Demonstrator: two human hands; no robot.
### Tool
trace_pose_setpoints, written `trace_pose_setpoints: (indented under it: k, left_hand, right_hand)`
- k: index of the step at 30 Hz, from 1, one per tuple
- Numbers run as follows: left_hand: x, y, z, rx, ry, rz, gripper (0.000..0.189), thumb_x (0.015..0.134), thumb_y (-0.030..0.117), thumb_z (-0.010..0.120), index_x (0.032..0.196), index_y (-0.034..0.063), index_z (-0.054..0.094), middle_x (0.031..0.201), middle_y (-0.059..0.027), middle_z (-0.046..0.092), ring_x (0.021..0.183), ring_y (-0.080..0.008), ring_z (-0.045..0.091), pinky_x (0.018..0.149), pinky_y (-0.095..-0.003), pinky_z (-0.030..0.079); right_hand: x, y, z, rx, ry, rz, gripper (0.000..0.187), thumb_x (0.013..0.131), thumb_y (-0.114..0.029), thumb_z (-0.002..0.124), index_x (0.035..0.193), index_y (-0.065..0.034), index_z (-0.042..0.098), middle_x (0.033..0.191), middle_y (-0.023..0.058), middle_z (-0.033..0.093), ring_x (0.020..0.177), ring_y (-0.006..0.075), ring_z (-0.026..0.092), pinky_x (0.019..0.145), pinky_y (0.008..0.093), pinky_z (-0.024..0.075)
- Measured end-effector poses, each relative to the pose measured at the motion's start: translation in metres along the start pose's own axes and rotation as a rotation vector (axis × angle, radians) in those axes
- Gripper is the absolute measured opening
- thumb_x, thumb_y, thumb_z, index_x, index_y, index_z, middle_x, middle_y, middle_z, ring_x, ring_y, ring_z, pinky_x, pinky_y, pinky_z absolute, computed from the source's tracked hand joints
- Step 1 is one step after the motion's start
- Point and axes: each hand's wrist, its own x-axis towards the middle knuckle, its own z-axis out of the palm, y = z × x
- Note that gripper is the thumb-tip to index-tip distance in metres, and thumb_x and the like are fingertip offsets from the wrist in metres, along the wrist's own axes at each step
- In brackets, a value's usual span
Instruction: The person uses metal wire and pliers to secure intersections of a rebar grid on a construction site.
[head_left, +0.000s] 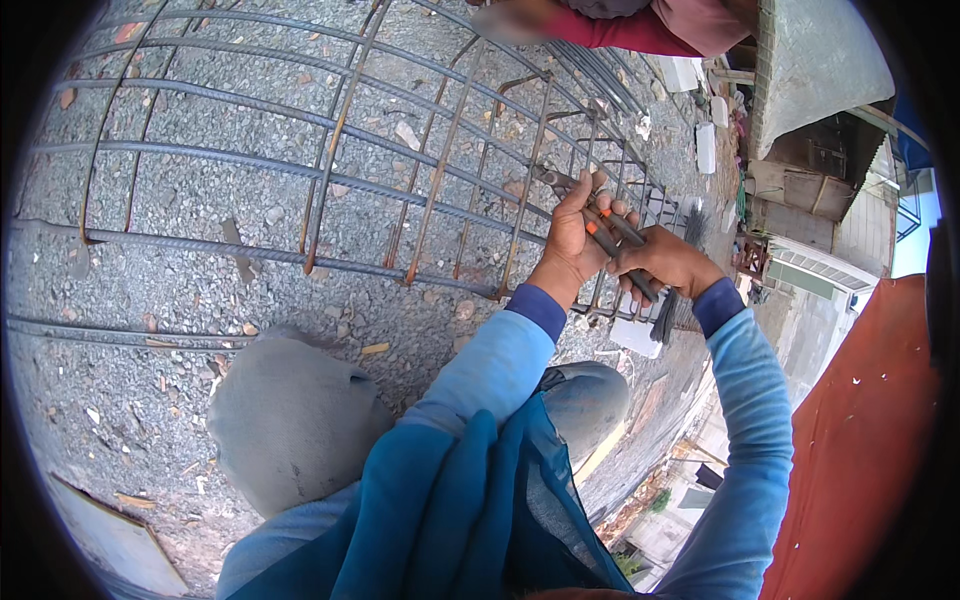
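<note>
Both of my hands are on a pair of pliers (602, 231) with dark handles and orange bands. My left hand (574, 236) cradles the tool near its jaws, thumb pointing up along it and fingers curled behind. Around the lower ends of the handles, my right hand (667, 259) has its thumb and fingers closed. The metal jaws point up and left, close to a stirrup of the rebar cage (442, 180). Whether they touch the steel I cannot tell. Dark tie wire (664, 321) hangs in a bundle just below my right hand.
Another person's red sleeve (630, 31) reaches over the cage's far side. Loose rebar (135, 335) lies by my knee on the gravel (300, 300). White blocks (634, 336) stand at the cage's right end. A board (116, 536) lies at lower left.
</note>
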Motion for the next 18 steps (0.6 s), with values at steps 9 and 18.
trace_pose_setpoints:
  k: [9,18]
  left_hand:
    - [0.024,-0.031,0.05,0.105,0.584,0.16,0.031,0.093,0.039,0.056,0.082,0.0101,0.049,0.063,0.0013,0.042,0.058,-0.0147,0.048,0.058,-0.0321,0.046]
    - [0.036,-0.029,0.025,0.528,0.792,0.26,0.044,0.088,0.039,0.062,0.07,0.0004,0.053,0.059,-0.0074,0.048,0.049,-0.0216,0.047,0.043,-0.0384,0.036]
  right_hand:
    - [0.02,0.043,0.025,-0.853,0.913,-0.292,0.023,0.074,-0.019,0.063,0.089,-0.0028,0.057,0.083,0.0178,0.064,0.078,0.0351,0.065,0.067,0.0419,0.0533]
    - [0.045,0.063,0.051,-0.568,0.83,-0.24,0.031,0.075,-0.023,0.065,0.096,-0.0002,0.061,0.078,0.0222,0.066,0.076,0.0381,0.066,0.069,0.0461,0.0519]
